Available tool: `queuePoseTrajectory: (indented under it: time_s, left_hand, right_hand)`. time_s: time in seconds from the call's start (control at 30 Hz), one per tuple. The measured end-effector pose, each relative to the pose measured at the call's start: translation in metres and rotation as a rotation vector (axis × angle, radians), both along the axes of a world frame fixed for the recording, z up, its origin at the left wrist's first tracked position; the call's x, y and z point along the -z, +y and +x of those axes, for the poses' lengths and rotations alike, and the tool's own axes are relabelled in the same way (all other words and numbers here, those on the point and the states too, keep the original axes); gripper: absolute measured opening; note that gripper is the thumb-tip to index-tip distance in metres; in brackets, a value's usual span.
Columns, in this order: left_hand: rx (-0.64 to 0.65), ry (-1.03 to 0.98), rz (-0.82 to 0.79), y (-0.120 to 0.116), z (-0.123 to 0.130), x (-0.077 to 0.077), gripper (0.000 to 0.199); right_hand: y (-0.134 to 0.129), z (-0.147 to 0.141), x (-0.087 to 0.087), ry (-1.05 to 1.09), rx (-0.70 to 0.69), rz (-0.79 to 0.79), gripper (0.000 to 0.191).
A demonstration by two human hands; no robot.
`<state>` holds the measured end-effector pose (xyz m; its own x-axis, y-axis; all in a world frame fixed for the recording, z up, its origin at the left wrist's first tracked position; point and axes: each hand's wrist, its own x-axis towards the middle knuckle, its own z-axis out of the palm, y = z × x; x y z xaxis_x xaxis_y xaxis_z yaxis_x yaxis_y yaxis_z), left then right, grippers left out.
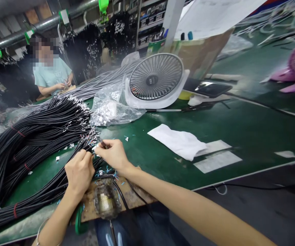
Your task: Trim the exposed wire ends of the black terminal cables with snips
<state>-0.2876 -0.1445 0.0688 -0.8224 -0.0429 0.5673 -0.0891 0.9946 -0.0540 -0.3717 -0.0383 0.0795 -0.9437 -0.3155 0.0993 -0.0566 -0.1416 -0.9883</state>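
My left hand [79, 171] is closed in a fist beside the stripped ends of the black cables; its fingers hide whatever is inside. Just to its right, my right hand [114, 154] pinches a small dark piece [104, 145], too small to make out, with a whitish bit at its tip. The two hands nearly touch. A large bundle of black cables [38, 124], tied with red bands, spreads over the left of the table. Below my hands is a wooden board [88, 206] bearing a stained metal block [106, 201].
A round fan [154, 80] stands beyond my hands, beside a clear plastic bag [111, 111]. Right of them lie a white cloth [177, 140] and paper strips [218, 160] on the green table [260, 130]. A phone [209, 87] rests farther back. Another person [52, 73] works across the table.
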Motion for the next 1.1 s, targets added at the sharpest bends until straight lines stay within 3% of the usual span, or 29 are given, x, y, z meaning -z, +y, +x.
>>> queuePoseTrajectory:
  time_s: [0.07,0.17,0.23,0.33,0.4,0.47,0.63,0.8,1.1]
  left_hand:
    - [0.051,-0.094,0.068,-0.002,-0.002,0.000,0.028]
    - [0.052,-0.072,0.489,-0.009,-0.004,-0.008,0.017]
    - [0.023,0.005,0.749,-0.014,-0.006,-0.015,0.016]
    - [0.024,0.017,0.937,-0.017,-0.006,-0.024,0.022]
    - [0.040,0.001,0.969,-0.016,-0.005,-0.027,0.025]
    - [0.048,0.000,0.978,-0.014,-0.003,-0.028,0.025]
    - [0.024,0.011,1.027,-0.013,-0.002,-0.029,0.022]
    - [0.021,-0.051,1.038,-0.011,-0.002,-0.033,0.018]
    - [0.095,-0.143,0.847,-0.015,0.003,-0.034,0.020]
  right_hand:
    - [0.006,-0.011,-0.003,-0.046,0.040,-0.049,0.021]
    - [0.017,-0.023,-0.008,-0.004,0.134,-0.028,0.020]
    - [0.021,-0.023,-0.011,0.120,0.152,0.067,0.022]
    - [0.020,-0.018,-0.009,0.335,0.082,0.261,0.019]
    - [0.016,-0.014,-0.005,0.422,0.016,0.313,0.004]
    - [0.012,-0.011,-0.002,0.454,-0.060,0.281,0.018]
    - [0.008,-0.006,0.001,0.437,-0.229,0.205,0.014]
    - [0.008,-0.004,0.002,0.505,-0.216,0.160,0.010]
    - [0.012,-0.003,0.006,0.713,-0.181,0.135,0.011]
